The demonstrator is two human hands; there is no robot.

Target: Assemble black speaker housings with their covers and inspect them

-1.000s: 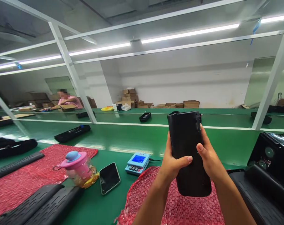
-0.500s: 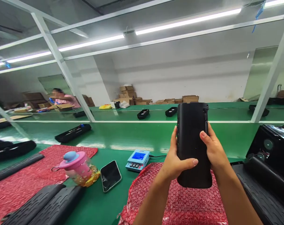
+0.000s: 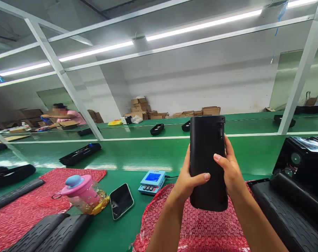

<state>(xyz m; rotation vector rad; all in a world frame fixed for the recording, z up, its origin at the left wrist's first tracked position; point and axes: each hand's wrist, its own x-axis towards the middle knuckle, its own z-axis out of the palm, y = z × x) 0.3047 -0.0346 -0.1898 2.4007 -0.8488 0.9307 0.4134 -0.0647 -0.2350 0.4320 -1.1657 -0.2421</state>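
Note:
Both my hands hold a black, smooth, rounded box-shaped casing [image 3: 208, 150] upright in front of me, above a sheet of red bubble wrap [image 3: 206, 229]. My left hand [image 3: 192, 180] grips its left side, the thumb lying across the front. On the right edge my right hand [image 3: 228, 168] closes round it, thumb pressed on the front face. Slots or fittings show along the casing's upper right edge. The fingers behind it are hidden. To the left of the bubble wrap stands a small light-blue device with a lit screen [image 3: 152, 182], a cable running from it.
A phone [image 3: 121, 201] and a pink-lidded bottle [image 3: 85, 192] stand on the green bench, left. Black ridged panels [image 3: 51, 232] lie near left. Black housings [image 3: 301, 164] crowd the right. White frame posts [image 3: 298, 73] rise beyond. A person in pink [image 3: 69, 117] sits far left.
The casing and both hands have shifted slightly left in the picture. The hold looks the same. The background has also shifted a little left as the camera turned.

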